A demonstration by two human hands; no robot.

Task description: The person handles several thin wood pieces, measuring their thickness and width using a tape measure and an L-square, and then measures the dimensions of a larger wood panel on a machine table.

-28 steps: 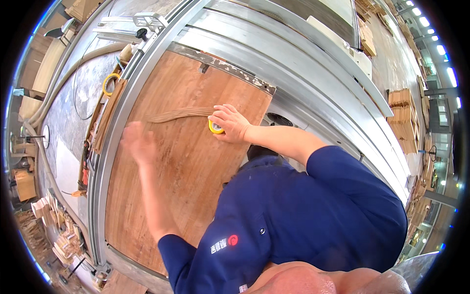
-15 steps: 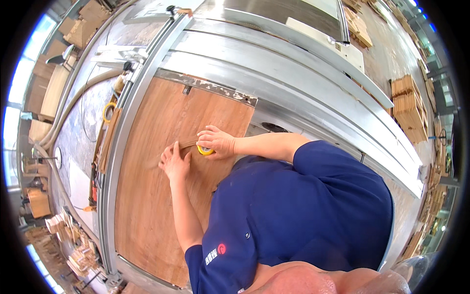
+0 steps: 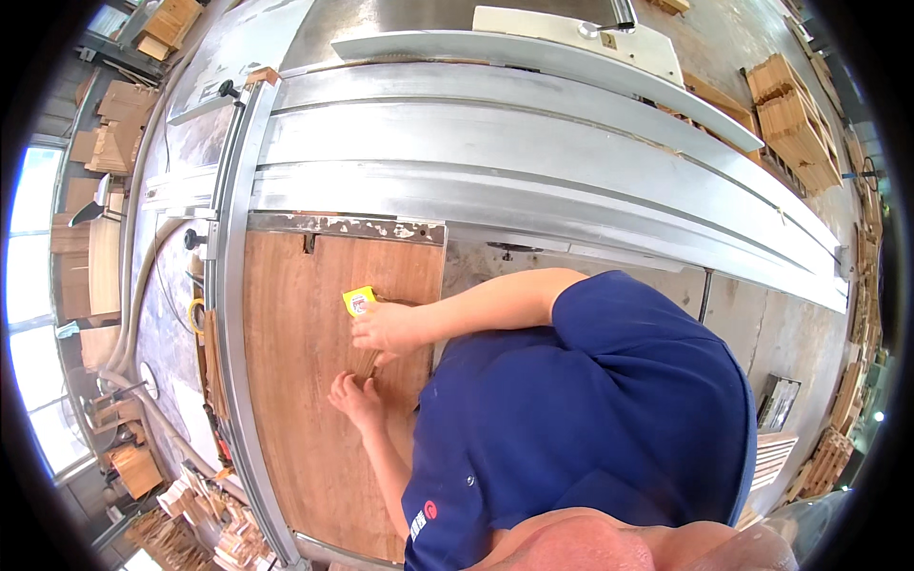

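Observation:
My right hand [image 3: 386, 328] is closed around a narrow wooden strip [image 3: 366, 363] above a brown wood-grain panel [image 3: 295, 381]. One end of the strip shows below the fingers; the middle is hidden by the hand. A yellow tape measure [image 3: 358, 301] is at the far edge of this hand, and I cannot tell whether it lies on the panel or is touched by the fingers. Close to the strip's near end is my left hand [image 3: 358, 400], its fingers apart and bent, with nothing visible in it.
A metal rail [image 3: 233, 285] runs along the panel's left side. Beyond it lie a grey hose [image 3: 143, 276], a yellow tape roll [image 3: 196, 316] and heaped wood offcuts [image 3: 238, 533]. The long metal sliding table [image 3: 457, 143] spans the far side. Stacked boards [image 3: 795, 119] stand far right.
My right hand has turned, and the tape measure now shows beyond it instead of in its palm. The left hand has come away from the strip toward me. The whole view has shifted.

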